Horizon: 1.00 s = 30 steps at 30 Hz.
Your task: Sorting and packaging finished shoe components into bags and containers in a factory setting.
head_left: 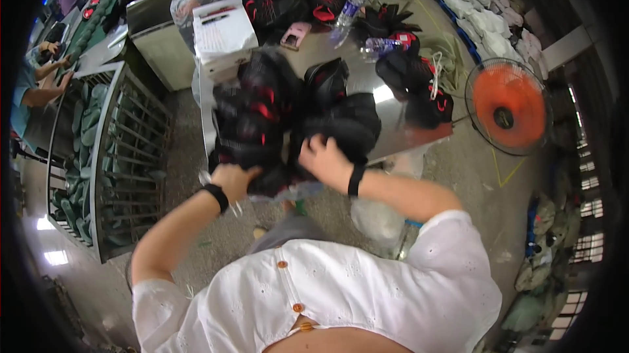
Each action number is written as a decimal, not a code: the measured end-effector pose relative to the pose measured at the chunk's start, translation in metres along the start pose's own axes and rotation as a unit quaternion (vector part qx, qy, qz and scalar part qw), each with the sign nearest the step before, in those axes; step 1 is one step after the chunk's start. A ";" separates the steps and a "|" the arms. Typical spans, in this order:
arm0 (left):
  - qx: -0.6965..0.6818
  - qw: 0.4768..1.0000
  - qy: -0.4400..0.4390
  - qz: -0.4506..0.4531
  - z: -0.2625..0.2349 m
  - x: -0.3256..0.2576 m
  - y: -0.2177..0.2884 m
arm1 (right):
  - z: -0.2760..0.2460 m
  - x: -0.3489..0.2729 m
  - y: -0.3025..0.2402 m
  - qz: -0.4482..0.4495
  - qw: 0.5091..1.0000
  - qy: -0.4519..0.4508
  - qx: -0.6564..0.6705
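The left hand [234, 176] is closed on a pile of black and red shoe parts [252, 117] at the near edge of the shiny table [393, 137]. The right hand [325, 158] grips black pieces [344, 124] just beside it.

Black-red shoe uppers [262, 124], blurred heap, at table's near edge, both hands gripping.

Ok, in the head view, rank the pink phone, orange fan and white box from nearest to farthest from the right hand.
From the right hand:
1. Pink phone, straight up the table, behind the black pile.
2. White box, up and to the left; too close to the phone to call firmly.
3. Orange fan, far right, off the table.
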State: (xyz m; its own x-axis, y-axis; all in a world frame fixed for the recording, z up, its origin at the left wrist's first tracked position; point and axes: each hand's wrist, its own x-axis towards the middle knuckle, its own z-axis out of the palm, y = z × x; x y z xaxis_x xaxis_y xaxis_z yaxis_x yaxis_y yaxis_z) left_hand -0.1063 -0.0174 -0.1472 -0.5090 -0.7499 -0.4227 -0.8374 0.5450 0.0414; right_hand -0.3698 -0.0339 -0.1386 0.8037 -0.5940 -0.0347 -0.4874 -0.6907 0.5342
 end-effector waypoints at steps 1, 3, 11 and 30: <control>-0.043 0.999 0.012 0.014 0.004 -0.007 0.001 | 0.009 -0.005 -0.011 -0.021 0.999 0.041 -0.004; -0.088 0.996 0.013 -0.030 -0.012 -0.011 -0.008 | 0.005 -0.010 0.007 -0.041 0.995 0.041 0.076; -0.003 0.997 0.025 -0.068 -0.032 -0.010 -0.040 | -0.001 -0.001 0.112 -0.164 0.875 -0.084 0.448; 0.082 0.983 0.161 0.044 -0.170 0.231 -0.051 | 0.092 0.105 0.200 -0.087 0.973 0.167 0.134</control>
State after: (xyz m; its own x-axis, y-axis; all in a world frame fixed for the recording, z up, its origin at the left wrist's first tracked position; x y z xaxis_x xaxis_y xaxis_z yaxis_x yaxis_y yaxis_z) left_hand -0.2152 -0.2820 -0.0935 -0.6365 -0.7627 -0.1151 -0.7575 0.6462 -0.0927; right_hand -0.4142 -0.2724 -0.1127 0.9264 -0.3221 0.1953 -0.3694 -0.8782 0.3038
